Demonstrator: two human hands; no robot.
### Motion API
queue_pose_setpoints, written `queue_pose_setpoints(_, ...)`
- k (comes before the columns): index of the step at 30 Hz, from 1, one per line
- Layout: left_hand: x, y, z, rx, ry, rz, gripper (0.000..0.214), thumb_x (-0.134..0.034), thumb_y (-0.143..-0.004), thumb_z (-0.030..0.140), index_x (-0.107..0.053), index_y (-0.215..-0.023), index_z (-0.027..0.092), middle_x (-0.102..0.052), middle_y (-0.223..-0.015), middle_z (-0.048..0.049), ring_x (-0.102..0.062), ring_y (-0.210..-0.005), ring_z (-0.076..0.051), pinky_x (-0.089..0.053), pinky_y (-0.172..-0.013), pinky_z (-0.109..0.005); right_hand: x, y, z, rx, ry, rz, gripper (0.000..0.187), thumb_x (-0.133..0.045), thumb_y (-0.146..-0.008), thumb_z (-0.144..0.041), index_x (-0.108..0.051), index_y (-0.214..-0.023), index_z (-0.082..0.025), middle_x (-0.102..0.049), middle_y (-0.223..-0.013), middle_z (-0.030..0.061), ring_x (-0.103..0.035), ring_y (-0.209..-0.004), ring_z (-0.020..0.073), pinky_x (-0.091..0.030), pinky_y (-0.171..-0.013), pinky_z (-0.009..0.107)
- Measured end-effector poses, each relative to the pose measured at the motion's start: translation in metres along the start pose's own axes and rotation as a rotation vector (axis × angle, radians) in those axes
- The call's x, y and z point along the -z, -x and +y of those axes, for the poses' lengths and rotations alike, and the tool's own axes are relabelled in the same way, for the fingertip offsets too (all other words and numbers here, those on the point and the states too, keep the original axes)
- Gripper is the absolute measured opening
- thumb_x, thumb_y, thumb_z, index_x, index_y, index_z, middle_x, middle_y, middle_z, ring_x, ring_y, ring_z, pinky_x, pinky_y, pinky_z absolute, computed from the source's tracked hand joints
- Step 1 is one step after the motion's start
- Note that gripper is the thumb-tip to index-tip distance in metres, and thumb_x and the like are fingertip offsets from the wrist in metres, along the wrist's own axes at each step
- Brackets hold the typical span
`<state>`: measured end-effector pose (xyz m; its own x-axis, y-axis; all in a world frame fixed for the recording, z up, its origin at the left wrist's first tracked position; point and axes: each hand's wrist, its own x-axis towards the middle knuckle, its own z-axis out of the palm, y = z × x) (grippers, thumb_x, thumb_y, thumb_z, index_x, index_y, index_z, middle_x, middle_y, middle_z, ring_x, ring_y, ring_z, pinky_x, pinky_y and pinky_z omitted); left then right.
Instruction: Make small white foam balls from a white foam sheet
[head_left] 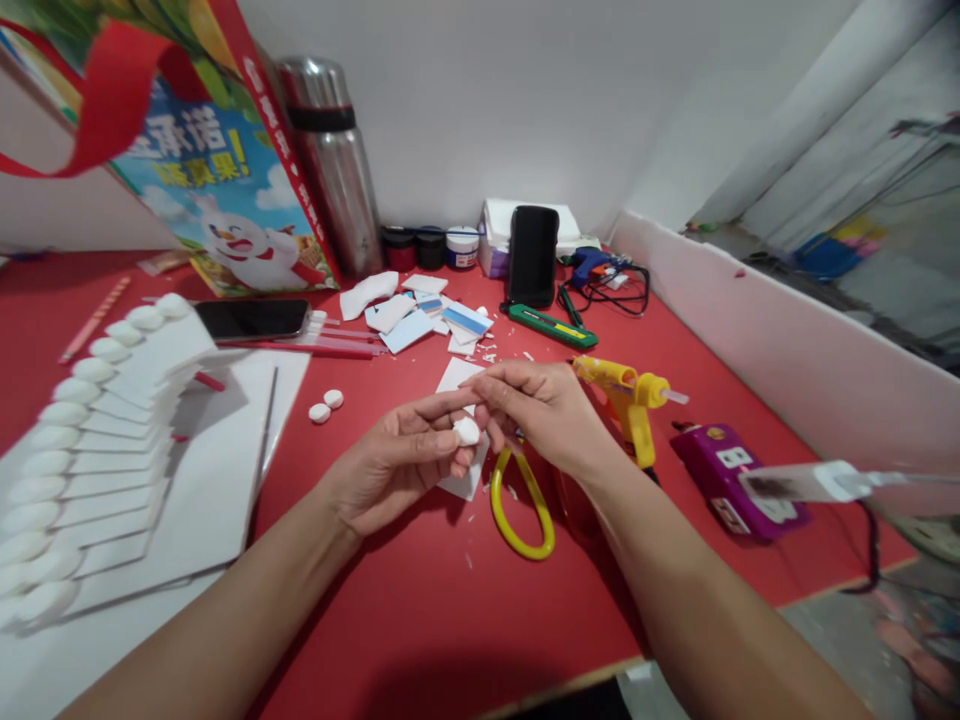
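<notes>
My left hand (405, 460) is closed in a pinch on a small white rounded foam piece (466, 431) above the red table (420, 600). My right hand (540, 410) meets it from the right, fingers curled and pressed to the same piece. Under both hands lie a white foam sheet scrap (459, 378) and yellow-handled scissors (521, 510). Two more white rounded pieces (325, 405) rest on the table to the left.
A white stepped foam model (112, 440) edged with rounded pieces lies at left. A yellow glue gun (630, 395) and purple power strip (724, 480) sit right. Behind are foam scraps (420, 315), two phones, a green cutter (551, 327), paint jars, a steel flask (337, 165), a printed bag.
</notes>
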<state>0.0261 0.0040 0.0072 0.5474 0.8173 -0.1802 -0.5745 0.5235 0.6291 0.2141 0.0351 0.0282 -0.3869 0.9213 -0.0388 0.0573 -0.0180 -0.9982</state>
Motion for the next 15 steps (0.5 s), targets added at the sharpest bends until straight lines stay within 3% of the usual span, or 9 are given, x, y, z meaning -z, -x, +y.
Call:
queue_pose_setpoints(3,0.000,0.000,0.002,0.002,0.025,0.036,0.045,-0.082,-0.072,0.010,-0.074,-0.117,0.009,-0.071,-0.090,-0.0059,-0.064,-0.065,-0.006,-0.053,-0.061,-0.013,0.001,-0.002,0.002,-0.020,-0.063,-0.071,0.027,-0.063,-0.089,-0.042,-0.068,-0.095,-0.015,-0.066,-0.069,-0.0009,-0.059,-0.047,0.0107,-0.045,-0.040,0.021)
queue_pose_setpoints(5,0.000,-0.001,0.004,-0.007,0.018,0.064,0.047,-0.083,-0.072,0.010,-0.074,-0.118,0.009,-0.072,-0.086,-0.0055,-0.064,-0.064,-0.006,-0.054,-0.061,-0.013,0.000,-0.002,0.001,0.014,-0.038,-0.025,0.025,-0.062,-0.090,-0.036,-0.069,-0.101,-0.015,-0.066,-0.070,-0.0014,-0.057,-0.046,0.0087,-0.044,-0.042,0.020)
queue_pose_setpoints(7,0.000,-0.001,0.005,-0.052,-0.018,0.120,0.047,-0.082,-0.073,0.009,-0.074,-0.119,0.011,-0.072,-0.084,-0.0053,-0.066,-0.066,-0.007,-0.055,-0.063,-0.014,0.002,-0.002,-0.001,0.066,0.011,0.132,0.022,-0.063,-0.089,-0.033,-0.071,-0.100,-0.015,-0.065,-0.066,-0.0028,-0.053,-0.044,0.0066,-0.040,-0.041,0.019)
queue_pose_setpoints(9,0.000,-0.002,0.005,-0.139,-0.078,0.199,0.036,-0.081,-0.075,0.009,-0.076,-0.110,0.012,-0.074,-0.084,-0.0051,-0.067,-0.068,-0.008,-0.056,-0.067,-0.015,0.006,-0.001,-0.003,0.086,0.110,0.345,0.020,-0.068,-0.086,-0.035,-0.071,-0.086,-0.015,-0.061,-0.056,-0.0044,-0.047,-0.039,0.0060,-0.035,-0.038,0.018)
queue_pose_setpoints(12,0.001,-0.002,0.003,-0.233,-0.140,0.272,0.017,-0.079,-0.078,0.010,-0.078,-0.094,0.013,-0.075,-0.087,-0.0052,-0.069,-0.071,-0.009,-0.058,-0.070,-0.017,0.015,-0.001,-0.001,0.111,0.299,0.592,0.037,-0.069,-0.086,-0.044,-0.064,-0.062,-0.017,-0.053,-0.046,-0.0039,-0.042,-0.037,0.0071,-0.034,-0.037,0.020)
queue_pose_setpoints(13,0.002,-0.003,0.003,-0.239,-0.144,0.275,0.015,-0.079,-0.079,0.011,-0.077,-0.094,0.013,-0.075,-0.088,-0.0052,-0.069,-0.072,-0.010,-0.058,-0.070,-0.018,0.018,-0.002,0.001,0.151,0.349,0.622,0.036,-0.067,-0.088,-0.044,-0.065,-0.063,-0.017,-0.058,-0.051,-0.0017,-0.047,-0.041,0.0083,-0.038,-0.040,0.021)
queue_pose_setpoints(15,0.003,-0.003,0.004,-0.225,-0.145,0.267,0.018,-0.077,-0.080,0.011,-0.077,-0.099,0.012,-0.075,-0.087,-0.0053,-0.070,-0.073,-0.010,-0.059,-0.071,-0.018,0.021,-0.004,0.004,0.267,0.422,0.611,0.021,-0.066,-0.088,-0.036,-0.075,-0.081,-0.019,-0.071,-0.083,0.0047,-0.060,-0.061,0.0120,-0.050,-0.054,0.024)
